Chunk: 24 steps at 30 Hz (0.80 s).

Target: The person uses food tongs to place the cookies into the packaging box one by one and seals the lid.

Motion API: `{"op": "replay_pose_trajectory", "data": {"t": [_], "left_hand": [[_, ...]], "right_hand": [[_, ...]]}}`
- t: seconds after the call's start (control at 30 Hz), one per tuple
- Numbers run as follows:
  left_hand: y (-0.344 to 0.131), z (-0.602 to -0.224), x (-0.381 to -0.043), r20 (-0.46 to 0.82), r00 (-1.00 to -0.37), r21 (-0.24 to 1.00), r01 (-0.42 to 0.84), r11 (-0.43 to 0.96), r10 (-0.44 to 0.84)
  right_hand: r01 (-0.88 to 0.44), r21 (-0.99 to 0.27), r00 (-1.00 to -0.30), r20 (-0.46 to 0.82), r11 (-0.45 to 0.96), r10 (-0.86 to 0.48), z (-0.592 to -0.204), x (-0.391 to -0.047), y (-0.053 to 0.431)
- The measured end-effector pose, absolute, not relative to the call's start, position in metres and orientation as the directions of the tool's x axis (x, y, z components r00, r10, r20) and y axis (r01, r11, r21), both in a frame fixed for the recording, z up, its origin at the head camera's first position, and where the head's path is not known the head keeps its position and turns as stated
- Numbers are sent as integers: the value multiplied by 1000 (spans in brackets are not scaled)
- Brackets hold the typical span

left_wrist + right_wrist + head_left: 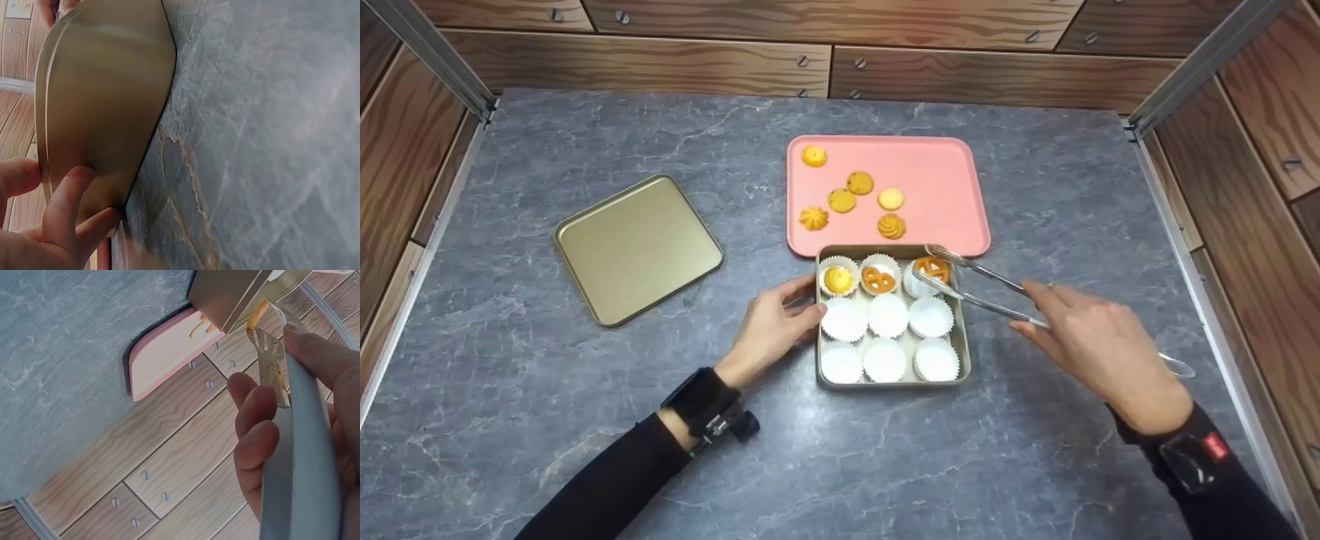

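Note:
A gold square tin (pixel 964 330) holds white paper cups (pixel 887 315) in rows. In its back row sit a yellow cookie (pixel 838 280), a pretzel cookie (pixel 877 280) and, at the right, another pretzel cookie (pixel 934 268) between the tips of metal tongs (pixel 997 306). My right hand (pixel 1099 349) grips the tongs by their arms, right of the tin; thumb and curled fingers (pixel 256 439) show in the right wrist view. My left hand (pixel 772 322) rests against the tin's left wall, fingertips (pixel 79 177) on the outside and thumb at the rim.
Behind the tin, a pink tray (pixel 937 172) carries several cookies (pixel 860 182) of different shapes. A gold square lid (pixel 637 251) lies on the grey marbled table (pixel 660 465) to the left. Wood-patterned walls (pixel 945 71) border the back and sides.

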<state>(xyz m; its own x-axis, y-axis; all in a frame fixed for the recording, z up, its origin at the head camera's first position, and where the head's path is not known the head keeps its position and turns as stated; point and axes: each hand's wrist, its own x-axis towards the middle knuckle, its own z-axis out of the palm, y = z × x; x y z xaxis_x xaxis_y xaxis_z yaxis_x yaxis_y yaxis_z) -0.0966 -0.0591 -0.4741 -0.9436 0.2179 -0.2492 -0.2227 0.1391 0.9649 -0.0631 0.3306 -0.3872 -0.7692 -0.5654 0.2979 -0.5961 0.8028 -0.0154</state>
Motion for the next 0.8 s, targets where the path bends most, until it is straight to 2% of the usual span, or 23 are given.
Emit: {"op": "replay_pose_trajectory", "data": {"t": [0.63,0.8], "left_hand": [[-60,-474,-96,-239,-947,967,-213,136,217],[-59,-475,-97,-218,-951,972,-192,137,220]], "right_hand": [[-602,185,-721,292,776,-629,-383,-69,311],[-604,190,-721,283,774,-632,-384,-69,310]]}}
